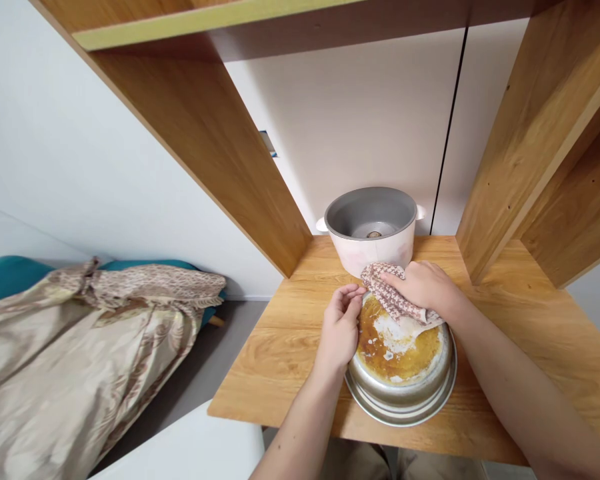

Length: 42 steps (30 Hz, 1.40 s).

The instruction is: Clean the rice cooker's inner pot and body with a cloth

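Observation:
A metal pot [400, 393] lies upside down on the wooden desk. Its base is stained yellow-brown, with a white patch in the middle. My left hand [344, 320] grips the pot's left side near the top, thumb and fingers curled together. In my right hand [423, 288] is a folded brown-and-white patterned cloth [393, 293], pressed on the far part of the stained base. Just behind stands a rice cooker body [373, 250], pale pink outside and grey inside, without a lid. A round metal piece shows at its bottom.
Wooden uprights [195, 140] flank the desk [255, 360], and a shelf [220, 27] hangs above. A white surface [195, 447] is at the front left. Farther left, a patterned cover [70, 353] lies over teal furniture.

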Each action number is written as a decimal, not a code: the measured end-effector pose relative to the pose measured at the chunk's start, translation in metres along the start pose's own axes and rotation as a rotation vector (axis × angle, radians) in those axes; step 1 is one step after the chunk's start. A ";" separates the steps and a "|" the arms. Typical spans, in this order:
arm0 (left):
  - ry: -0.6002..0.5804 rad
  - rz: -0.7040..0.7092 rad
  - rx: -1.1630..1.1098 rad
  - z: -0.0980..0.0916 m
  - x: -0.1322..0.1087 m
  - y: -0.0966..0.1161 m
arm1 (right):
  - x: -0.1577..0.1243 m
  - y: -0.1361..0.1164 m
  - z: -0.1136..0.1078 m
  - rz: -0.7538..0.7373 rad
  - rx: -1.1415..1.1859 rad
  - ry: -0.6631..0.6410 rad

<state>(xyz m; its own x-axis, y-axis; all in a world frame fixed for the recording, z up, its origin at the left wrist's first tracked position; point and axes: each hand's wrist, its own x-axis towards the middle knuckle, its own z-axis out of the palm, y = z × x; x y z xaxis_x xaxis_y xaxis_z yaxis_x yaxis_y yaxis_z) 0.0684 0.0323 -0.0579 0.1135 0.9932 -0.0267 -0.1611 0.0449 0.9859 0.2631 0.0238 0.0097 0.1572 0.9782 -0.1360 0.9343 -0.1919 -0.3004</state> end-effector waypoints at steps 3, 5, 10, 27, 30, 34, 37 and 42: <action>0.001 0.006 -0.003 0.000 0.000 0.000 | -0.001 -0.002 0.001 0.009 -0.036 0.031; 0.002 0.012 -0.006 0.000 0.000 0.000 | -0.001 -0.002 0.002 -0.001 -0.039 0.024; -0.003 0.000 -0.030 0.000 -0.001 -0.001 | -0.001 0.000 0.002 -0.060 -0.018 -0.006; -0.012 0.004 -0.045 0.000 -0.001 0.000 | -0.003 -0.001 0.002 -0.068 -0.007 -0.001; -0.010 0.010 -0.038 0.000 -0.002 0.000 | -0.004 -0.002 0.002 -0.061 -0.007 0.015; 0.000 0.009 -0.041 0.001 -0.001 0.000 | -0.005 -0.003 0.000 -0.056 -0.013 0.011; -0.008 0.005 -0.045 0.000 -0.002 0.000 | -0.005 -0.004 0.000 -0.050 -0.030 0.003; -0.014 0.000 -0.046 0.000 -0.002 0.002 | -0.004 -0.003 0.001 -0.052 -0.020 0.004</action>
<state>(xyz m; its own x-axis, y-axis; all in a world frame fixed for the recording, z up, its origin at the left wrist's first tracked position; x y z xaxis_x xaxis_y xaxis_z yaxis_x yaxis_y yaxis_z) 0.0679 0.0301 -0.0560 0.1276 0.9915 -0.0242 -0.2056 0.0503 0.9773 0.2594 0.0205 0.0102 0.1091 0.9871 -0.1171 0.9474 -0.1390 -0.2884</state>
